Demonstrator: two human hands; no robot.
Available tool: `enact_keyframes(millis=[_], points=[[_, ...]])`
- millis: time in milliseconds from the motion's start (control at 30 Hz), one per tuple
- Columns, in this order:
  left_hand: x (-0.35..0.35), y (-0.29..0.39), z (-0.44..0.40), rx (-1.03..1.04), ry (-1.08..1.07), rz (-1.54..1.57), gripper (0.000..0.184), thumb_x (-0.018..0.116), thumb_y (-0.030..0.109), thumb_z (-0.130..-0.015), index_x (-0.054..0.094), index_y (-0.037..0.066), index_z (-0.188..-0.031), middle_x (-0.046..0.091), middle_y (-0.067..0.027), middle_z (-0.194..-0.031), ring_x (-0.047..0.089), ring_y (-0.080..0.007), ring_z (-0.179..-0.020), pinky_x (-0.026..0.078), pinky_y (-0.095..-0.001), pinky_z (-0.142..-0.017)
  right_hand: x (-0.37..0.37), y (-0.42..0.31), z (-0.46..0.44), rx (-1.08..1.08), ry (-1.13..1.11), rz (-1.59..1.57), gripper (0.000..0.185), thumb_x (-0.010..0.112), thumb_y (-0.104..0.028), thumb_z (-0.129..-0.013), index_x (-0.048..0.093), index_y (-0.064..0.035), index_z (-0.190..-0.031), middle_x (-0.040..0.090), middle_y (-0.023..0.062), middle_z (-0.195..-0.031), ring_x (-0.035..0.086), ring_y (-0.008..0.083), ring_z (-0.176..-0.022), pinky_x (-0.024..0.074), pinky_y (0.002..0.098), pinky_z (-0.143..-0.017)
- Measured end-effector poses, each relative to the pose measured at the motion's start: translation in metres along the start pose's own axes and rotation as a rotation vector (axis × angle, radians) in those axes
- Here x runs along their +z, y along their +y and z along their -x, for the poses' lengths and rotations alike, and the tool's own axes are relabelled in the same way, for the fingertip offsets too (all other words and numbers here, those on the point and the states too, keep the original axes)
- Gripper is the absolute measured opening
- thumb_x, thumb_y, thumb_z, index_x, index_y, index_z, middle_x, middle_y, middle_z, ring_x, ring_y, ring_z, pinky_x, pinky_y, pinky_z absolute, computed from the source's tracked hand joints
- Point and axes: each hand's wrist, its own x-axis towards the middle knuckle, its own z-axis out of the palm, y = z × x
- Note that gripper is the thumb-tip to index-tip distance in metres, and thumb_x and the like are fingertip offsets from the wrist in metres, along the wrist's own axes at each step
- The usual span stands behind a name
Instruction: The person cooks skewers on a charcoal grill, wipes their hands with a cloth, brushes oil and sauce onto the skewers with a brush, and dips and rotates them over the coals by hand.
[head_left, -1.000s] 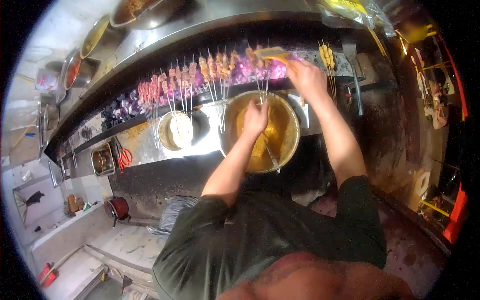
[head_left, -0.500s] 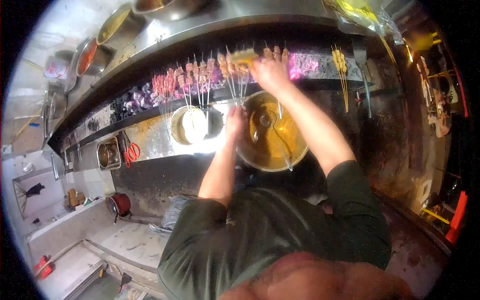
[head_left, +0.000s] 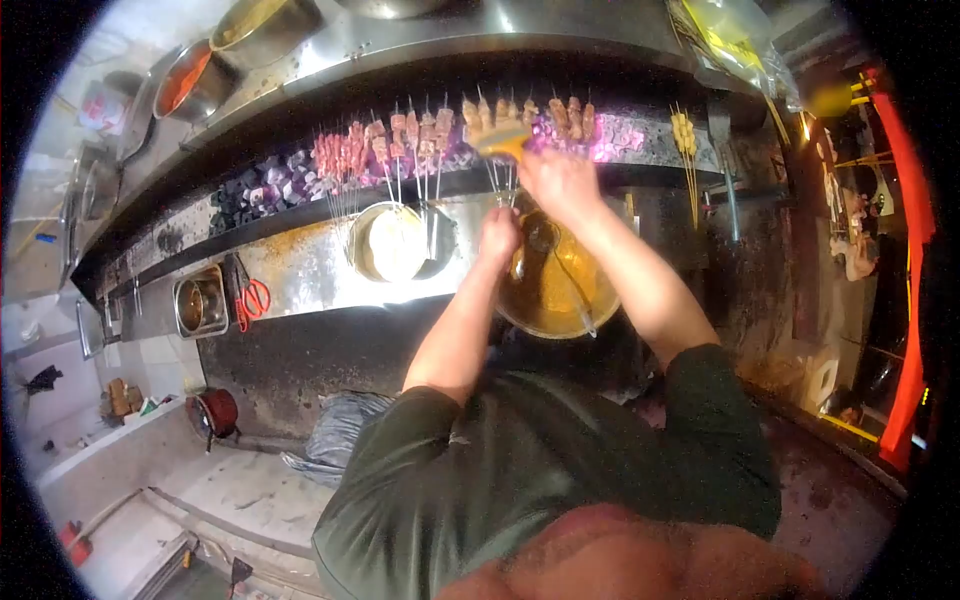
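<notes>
My right hand (head_left: 562,186) grips a broad yellow brush (head_left: 503,140), its flat head over the meat on a group of skewers (head_left: 498,112) on the charcoal grill. Closed round the lower ends of those skewers is my left hand (head_left: 500,236). Just below both hands stands a large pot of orange-brown sauce (head_left: 548,290), with a ladle (head_left: 575,285) leaning in it. More skewers of meat lie on the grill: reddish ones (head_left: 338,150), browner chunks (head_left: 425,130) and another browned group (head_left: 572,118) right of the brush.
Pale skewers (head_left: 684,140) rest at the grill's right end. A bright round container (head_left: 393,243) stands left of the sauce pot. Red-handled scissors (head_left: 254,300) lie beside a small steel container (head_left: 200,302). Glowing charcoal (head_left: 265,190) shows at left. Steel pots (head_left: 190,82) line the back shelf.
The brush has come lower, nearer to me, over the skewered meat. My left hand has shifted slightly right, still on the skewer ends. The whole view has also shifted a little.
</notes>
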Motion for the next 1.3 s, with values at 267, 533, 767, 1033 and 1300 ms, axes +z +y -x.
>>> enact_keyframes(millis=[267,533,767,1033,1300], points=[[-0.01,-0.014,-0.022,0.328,0.167,-0.663,0.031,0.048,0.023,-0.085,0.048,-0.005,-0.097,0.059,-0.0226,-0.079,0.059,-0.0357,-0.076,0.046,-0.0407,-0.067,-0.049,0.025,0.029,0.223,0.05,-0.154,0.015,0.06,-0.024,-0.083,0.067,-0.0144,-0.091,0.061,0.0051,-0.063,0.061,0.017,-0.053,0.0509,0.0303,-0.049],[0.015,0.007,-0.009,0.384,0.209,-0.932,0.044,0.055,0.017,-0.08,0.037,-0.01,-0.109,0.058,-0.0297,-0.093,0.058,-0.0413,-0.089,0.045,-0.0432,-0.079,-0.02,0.036,0.023,0.18,0.06,-0.144,0.018,0.06,-0.027,-0.081,0.067,-0.0135,-0.09,0.059,0.0033,-0.063,0.059,0.0164,-0.053,0.0483,0.0295,-0.046],[0.008,0.012,-0.001,0.333,0.2,-0.968,0.039,0.057,0.016,-0.079,0.041,-0.007,-0.106,0.059,-0.028,-0.092,0.057,-0.0421,-0.09,0.044,-0.0444,-0.078,-0.038,0.024,0.029,0.054,0.07,-0.106,0.015,0.06,-0.026,-0.08,0.066,-0.0152,-0.087,0.059,0.0024,-0.065,0.059,0.0165,-0.054,0.0494,0.0298,-0.047],[0.005,0.005,-0.011,0.365,-0.046,-0.567,0.023,0.039,0.019,-0.092,0.048,0.0,-0.101,0.057,-0.0143,-0.077,0.054,-0.0292,-0.064,0.045,-0.0394,-0.057,-0.087,0.066,0.019,0.327,0.259,-0.251,0.024,0.059,-0.028,-0.083,0.067,-0.0086,-0.096,0.066,0.0104,-0.081,0.065,0.0268,-0.071,0.0517,0.0348,-0.062],[-0.002,-0.01,-0.038,-0.351,-0.557,0.7,0.017,0.036,0.015,-0.094,0.047,0.005,-0.102,0.035,0.0011,-0.061,0.028,-0.0091,-0.042,0.025,-0.0237,-0.038,0.007,0.052,-0.028,0.134,0.043,0.085,0.022,0.056,-0.031,-0.083,0.067,-0.0147,-0.093,0.065,0.0114,-0.079,0.064,0.0273,-0.072,0.0511,0.0407,-0.064]])
